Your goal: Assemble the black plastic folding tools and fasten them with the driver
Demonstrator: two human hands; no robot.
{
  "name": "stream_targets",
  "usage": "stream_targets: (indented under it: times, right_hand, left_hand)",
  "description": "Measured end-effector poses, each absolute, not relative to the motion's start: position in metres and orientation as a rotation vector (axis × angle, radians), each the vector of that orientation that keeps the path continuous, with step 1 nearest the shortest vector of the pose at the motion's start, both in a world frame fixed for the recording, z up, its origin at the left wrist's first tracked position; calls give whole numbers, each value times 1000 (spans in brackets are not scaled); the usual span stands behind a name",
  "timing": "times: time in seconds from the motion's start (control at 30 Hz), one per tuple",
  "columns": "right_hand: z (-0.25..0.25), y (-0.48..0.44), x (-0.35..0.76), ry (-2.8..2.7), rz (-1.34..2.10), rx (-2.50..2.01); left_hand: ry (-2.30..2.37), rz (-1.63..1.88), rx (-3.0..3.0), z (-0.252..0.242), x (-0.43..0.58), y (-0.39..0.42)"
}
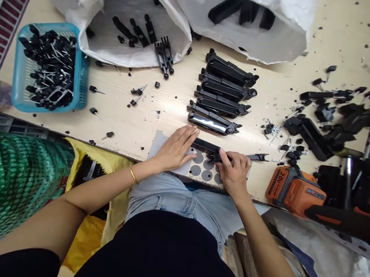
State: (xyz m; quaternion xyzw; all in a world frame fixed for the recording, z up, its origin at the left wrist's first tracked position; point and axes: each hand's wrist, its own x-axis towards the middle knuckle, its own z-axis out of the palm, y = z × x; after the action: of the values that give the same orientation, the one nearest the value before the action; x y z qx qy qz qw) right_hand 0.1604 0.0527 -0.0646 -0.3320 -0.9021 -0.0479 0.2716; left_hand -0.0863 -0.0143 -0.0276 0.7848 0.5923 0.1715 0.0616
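Observation:
A long black plastic part (207, 146) lies near the table's front edge, by a grey sheet with round spots (196, 170). My left hand (176, 149) rests fairly flat at the part's left end, fingers stretched out and thumb apart. My right hand (235, 170) is closed at the right end, thumb and fingers around a black forked plastic piece (217, 156); its palm hides some of it. Another slim forked black piece (259, 157) sticks out beyond the right fingers. Just behind my hands, several similar black assemblies (226, 89) lie in a stacked row.
At the left stands a blue basket (83, 85) full of black-headed screws. White sacks (131, 55) with black parts lie open at the back. Loose parts and small hardware (271, 128) are scattered at the right, near an orange battery (291, 188) on a power tool. A green sack (24, 178) stands below left.

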Motion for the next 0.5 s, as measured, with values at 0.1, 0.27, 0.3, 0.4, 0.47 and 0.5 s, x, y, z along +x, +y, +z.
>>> stream_targets:
  times: [0.1, 0.27, 0.3, 0.4, 0.47, 0.5]
  right_hand:
    - [-69, 65, 163, -2455, -53, -790]
    - [-73, 78, 169, -2513, 105, -667]
    - [-73, 79, 169, -2510, 129, -655]
    - [-65, 79, 168, -2493, 191, -622]
    - [-50, 77, 170, -2505, 232, -582]
    - [-40, 76, 172, -2515, 253, -539]
  left_hand:
    - [1734, 470, 2437, -39, -92, -15]
    - [1804, 554, 2468, -42, -82, -15]
    - [1827, 569, 2478, -39, -80, -14]
    - [1818, 407, 2471, -19, -78, -2]
    - [1695, 118, 2331, 1, -82, 12]
    - [1565, -12, 2218, 12, -83, 18]
